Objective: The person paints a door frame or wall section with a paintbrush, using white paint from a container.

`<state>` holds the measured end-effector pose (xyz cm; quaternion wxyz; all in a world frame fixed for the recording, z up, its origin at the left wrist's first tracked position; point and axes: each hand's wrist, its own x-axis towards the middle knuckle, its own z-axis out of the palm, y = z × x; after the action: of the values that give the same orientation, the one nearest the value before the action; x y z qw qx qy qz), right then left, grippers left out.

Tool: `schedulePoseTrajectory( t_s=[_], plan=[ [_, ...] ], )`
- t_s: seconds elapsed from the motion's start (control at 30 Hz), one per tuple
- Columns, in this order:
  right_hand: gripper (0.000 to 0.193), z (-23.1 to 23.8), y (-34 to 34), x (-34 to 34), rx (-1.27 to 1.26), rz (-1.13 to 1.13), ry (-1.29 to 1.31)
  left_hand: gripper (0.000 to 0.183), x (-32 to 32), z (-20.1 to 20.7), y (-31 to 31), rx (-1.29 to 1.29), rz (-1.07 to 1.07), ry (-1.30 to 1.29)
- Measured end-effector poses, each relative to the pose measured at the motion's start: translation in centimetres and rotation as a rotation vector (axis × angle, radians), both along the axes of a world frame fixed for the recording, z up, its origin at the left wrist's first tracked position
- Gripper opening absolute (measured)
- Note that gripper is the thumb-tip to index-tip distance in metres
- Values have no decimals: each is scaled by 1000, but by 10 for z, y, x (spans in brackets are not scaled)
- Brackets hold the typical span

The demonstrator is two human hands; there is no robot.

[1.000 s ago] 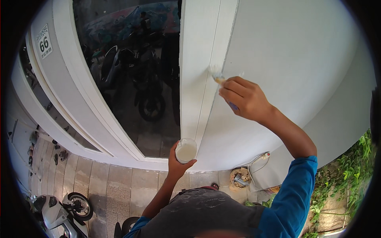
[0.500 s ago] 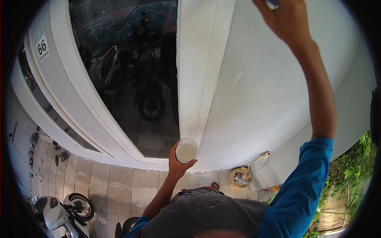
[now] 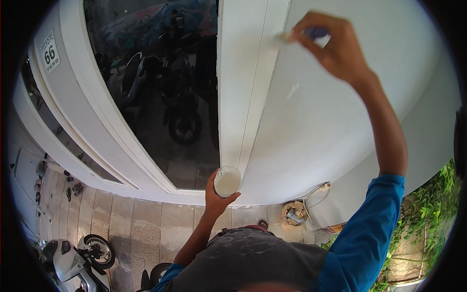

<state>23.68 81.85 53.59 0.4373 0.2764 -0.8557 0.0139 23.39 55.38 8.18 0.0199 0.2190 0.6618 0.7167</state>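
Observation:
My left hand (image 3: 214, 197) is wrapped round a small clear cup (image 3: 227, 181) of whitish paint, held low by the door frame. Raised at the upper right, my right hand (image 3: 335, 46) grips a paintbrush (image 3: 284, 37) with a dark blue handle. Its blurred bristles point left, at the outer edge of the white frame (image 3: 253, 73) where it meets the white wall (image 3: 321, 121). Whether the bristles touch the surface, I cannot tell. Left of the frame, a dark glass pane (image 3: 165, 97) reflects motorbikes.
A parked motorbike (image 3: 80, 263) stands at the lower left. By the wall's foot sits an open sack (image 3: 294, 215) with tools, beside a white cable with a socket (image 3: 325, 187). Green plants (image 3: 433, 209) grow at the right. Paving (image 3: 146, 228) runs below.
My right hand has come down and left from the top edge, bringing the paintbrush to the frame's edge. The left hand and cup have barely shifted.

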Motion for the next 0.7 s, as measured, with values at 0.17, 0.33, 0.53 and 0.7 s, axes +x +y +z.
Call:
schedulePoseTrajectory(
  t_s=[0.17, 0.33, 0.53, 0.7],
  plan=[
    [6, 63, 0, 5, 155, 13, 413, 106, -1, -2, 5, 19, -22, -15],
    [21, -43, 4, -10, 574, -23, 427, 106, 1, -7, 0, 17, -11, -19],
    [12, -140, -7, 12, 296, 60, -283, 106, 3, -3, -1, -24, -11, 15],
    [8, -11, -1, -4, -50, -11, -162, 106, 5, 0, -4, -11, -1, -7]
  ],
)
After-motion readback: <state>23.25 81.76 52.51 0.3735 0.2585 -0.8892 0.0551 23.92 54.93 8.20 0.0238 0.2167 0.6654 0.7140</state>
